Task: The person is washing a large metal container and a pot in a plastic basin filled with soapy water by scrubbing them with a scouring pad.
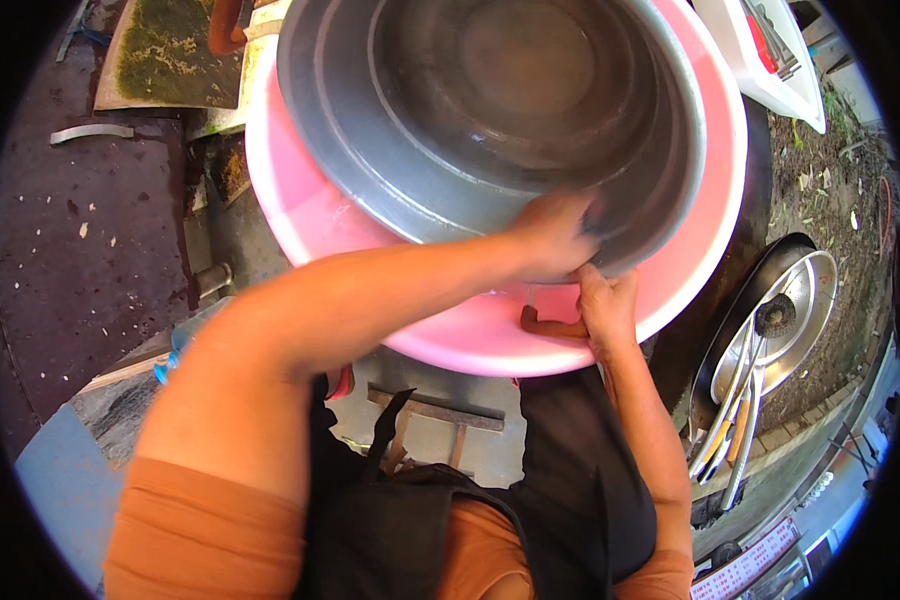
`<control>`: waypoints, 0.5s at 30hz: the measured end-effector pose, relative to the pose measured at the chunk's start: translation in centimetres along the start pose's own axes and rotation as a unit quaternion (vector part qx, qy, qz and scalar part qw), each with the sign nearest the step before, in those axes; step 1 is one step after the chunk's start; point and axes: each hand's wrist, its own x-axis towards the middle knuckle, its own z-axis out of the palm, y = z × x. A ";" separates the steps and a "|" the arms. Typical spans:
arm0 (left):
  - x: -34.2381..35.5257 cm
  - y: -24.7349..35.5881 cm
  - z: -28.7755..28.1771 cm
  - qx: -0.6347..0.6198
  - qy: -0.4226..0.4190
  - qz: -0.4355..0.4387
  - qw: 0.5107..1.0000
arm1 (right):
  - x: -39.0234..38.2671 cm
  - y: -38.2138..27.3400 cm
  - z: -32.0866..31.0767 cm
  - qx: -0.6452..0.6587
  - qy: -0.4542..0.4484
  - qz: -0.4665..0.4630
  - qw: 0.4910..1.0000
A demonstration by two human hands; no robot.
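Inside the pink tub (490,355): a large grey metal basin (490,110), its opening facing up; its far edge is cut off by the picture's upper edge.
Basin wall: stepped in rings down to a darker round bottom, with a wet-looking shine on the near side.
Left hand (555,238): at the basin's near inner wall, blurred, fingers curled; a dark patch shows beside them, and I cannot tell whether it is something held.
Right hand (610,302): up against the basin's near rim, just beside the left hand, its fingers bent; I cannot tell whether it grips the rim or the brown curved piece.
Brown curved piece (555,325): over the near side of the tub, one end reaching the right hand.
Left side: a dark brown surface (90,250) dotted with pale flecks, a curved metal handle (90,132) on it; further up, a mossy green panel (175,55).
Upper right: a white tray (805,95) carrying metal utensils and something red.
Right side: pans (820,290) nested near bare soil (820,190), long handles pointing toward the person.
Below the tub: a dark apron (580,450) and orange sleeves (205,530).
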 end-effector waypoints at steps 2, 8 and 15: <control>1.7 1.3 0.4 -0.120 0.024 0.014 0.992 | 0.2 0.3 -0.2 -0.007 -0.001 -0.034 0.999; -1.9 -6.2 -7.2 0.377 -0.210 0.094 0.897 | -0.2 -0.2 -0.7 0.103 0.071 0.086 0.988; 3.8 2.5 1.2 -0.137 0.058 -0.001 0.989 | 0.5 2.2 0.3 0.066 0.019 -0.073 0.995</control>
